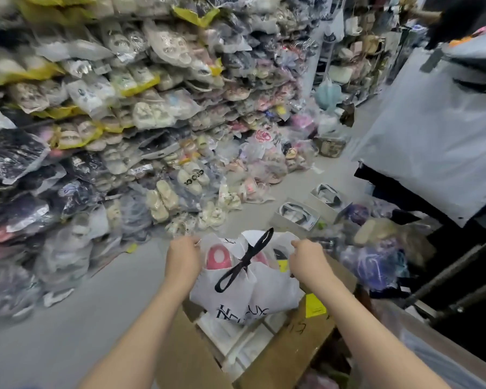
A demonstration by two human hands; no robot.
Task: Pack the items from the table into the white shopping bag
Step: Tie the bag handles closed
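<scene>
White shopping bag (267,287) sat on cardboard box (278,349), pink slippers (219,258) inside, left hand (181,255) pinched rim at 9 o'clock, right hand (306,258) pinched rim at 3 o'clock.

The left hand (182,255) and right hand (306,258) grip opposite edges of the white shopping bag (267,287), spreading its mouth. A pink item (218,258) sits inside. A black handle (243,262) crosses the opening. The bag rests on a cardboard box (286,346).
</scene>
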